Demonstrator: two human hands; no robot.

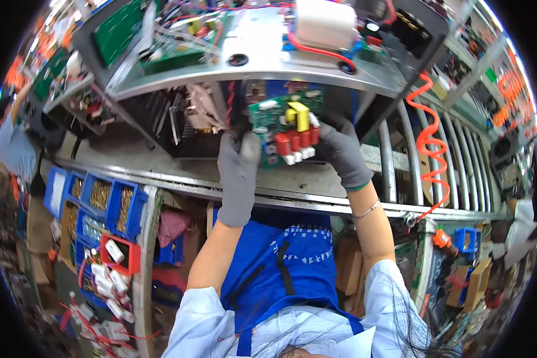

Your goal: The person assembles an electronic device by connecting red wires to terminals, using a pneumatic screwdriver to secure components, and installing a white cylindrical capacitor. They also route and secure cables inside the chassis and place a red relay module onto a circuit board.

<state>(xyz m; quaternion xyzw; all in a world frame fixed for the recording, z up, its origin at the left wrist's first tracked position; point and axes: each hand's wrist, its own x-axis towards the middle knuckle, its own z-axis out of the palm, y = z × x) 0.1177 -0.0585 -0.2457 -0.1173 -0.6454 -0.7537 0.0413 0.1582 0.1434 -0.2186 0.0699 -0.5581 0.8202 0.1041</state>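
Between my two grey-gloved hands is a green circuit board (268, 122), tilted so that its component side shows. It carries a yellow transformer, a row of several red capacitors and white connectors along its lower edge. My left hand (240, 170) is closed at the board's left edge, thumb up beside it. At the right edge my right hand (345, 155) grips the board, its fingertips partly hidden and blurred. Just behind the board stands a metal equipment chassis (256, 53), with an open lower bay below its shelf.
On the chassis shelf sit a large white cylinder (325, 24), more boards and red wires. Blue parts bins (122, 209) and a red bin (120, 253) stand at left. An orange coiled hose (429, 143) hangs at right over metal rollers (459, 158). Another person's sleeve (18, 149) shows far left.
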